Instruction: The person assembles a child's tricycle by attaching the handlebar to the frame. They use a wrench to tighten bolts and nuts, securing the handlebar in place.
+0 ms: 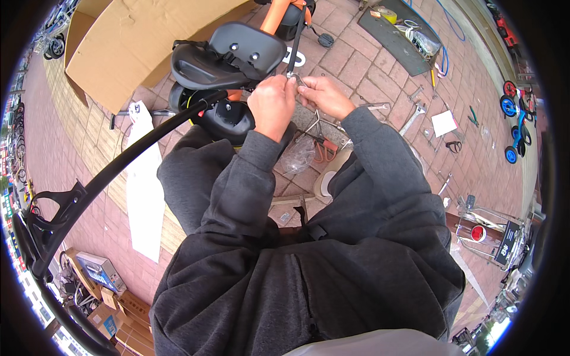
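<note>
A child's tricycle with an orange frame (274, 16) and a black seat (246, 47) stands in front of me. My left hand (272, 105) is closed, thumb and fingers at the lower end of a thin black rod (297, 41) with a silvery tip. Close against it, my right hand (325, 96) pinches at the same spot; a small bit of metal shows by its fingertips, too small to name. A black push bar (127, 148) with a curved handle runs from the tricycle down to the left. Below my hands lies a clear plastic bag (298, 155).
A large cardboard box (142, 44) stands at the far left beside white sheet material (145, 196). On the brick paving to the right lie a wrench (414, 118), pliers (473, 116) and white paper (443, 123). A dark tool tray (395, 37) sits far right, near a blue small bike (518, 121).
</note>
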Action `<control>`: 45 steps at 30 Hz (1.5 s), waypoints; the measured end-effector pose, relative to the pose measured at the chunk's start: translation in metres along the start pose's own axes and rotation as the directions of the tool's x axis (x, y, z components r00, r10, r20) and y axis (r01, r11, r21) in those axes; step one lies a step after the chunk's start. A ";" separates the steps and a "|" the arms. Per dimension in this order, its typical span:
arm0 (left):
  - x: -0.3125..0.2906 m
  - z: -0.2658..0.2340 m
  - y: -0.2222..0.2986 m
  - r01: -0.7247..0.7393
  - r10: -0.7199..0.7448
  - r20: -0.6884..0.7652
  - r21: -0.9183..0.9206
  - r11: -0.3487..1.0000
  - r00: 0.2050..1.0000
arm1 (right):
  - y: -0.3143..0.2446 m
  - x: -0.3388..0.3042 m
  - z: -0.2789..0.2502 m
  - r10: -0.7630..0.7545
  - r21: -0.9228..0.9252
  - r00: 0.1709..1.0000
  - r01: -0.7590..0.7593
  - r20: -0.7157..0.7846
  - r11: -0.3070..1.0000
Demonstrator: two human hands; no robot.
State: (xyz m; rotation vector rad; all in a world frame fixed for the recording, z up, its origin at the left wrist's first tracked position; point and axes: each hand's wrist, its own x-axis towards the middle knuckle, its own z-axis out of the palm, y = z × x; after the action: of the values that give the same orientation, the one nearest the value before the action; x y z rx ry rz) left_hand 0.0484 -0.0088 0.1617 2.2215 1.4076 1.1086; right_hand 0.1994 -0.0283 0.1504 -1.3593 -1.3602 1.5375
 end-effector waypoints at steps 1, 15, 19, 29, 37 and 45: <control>0.000 0.001 0.001 0.017 -0.017 0.011 -0.013 1.000 1.000 | 0.001 0.002 0.000 0.000 0.022 1.000 0.000 -0.003 1.000; 0.002 0.002 -0.003 -0.084 0.087 -0.068 0.039 0.996 0.994 | -0.036 0.012 -0.025 -0.120 -0.591 0.986 0.164 0.113 0.790; 0.004 0.002 -0.005 -0.014 0.014 -0.086 -0.002 1.000 0.996 | -0.051 0.021 -0.027 -0.035 -0.725 0.981 0.165 0.191 0.669; 0.007 0.004 -0.015 0.003 -0.007 -0.037 -0.102 0.995 0.999 | -0.025 0.015 -0.023 -0.093 -0.425 0.980 0.161 0.176 0.891; 0.003 0.010 -0.022 -0.051 0.050 -0.015 -0.072 0.996 0.999 | 0.000 0.018 -0.020 -0.170 -0.471 0.972 0.227 0.162 0.853; -0.011 0.020 -0.026 -0.144 0.143 -0.020 -0.029 0.989 0.989 | 0.003 0.013 -0.019 -0.183 -0.613 0.974 0.227 0.134 0.757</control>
State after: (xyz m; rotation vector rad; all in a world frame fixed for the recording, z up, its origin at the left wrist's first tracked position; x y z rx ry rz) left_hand 0.0438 -0.0031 0.1278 2.3275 1.2446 1.1906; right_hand 0.2151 -0.0119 0.1452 -1.4679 -2.1130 1.0127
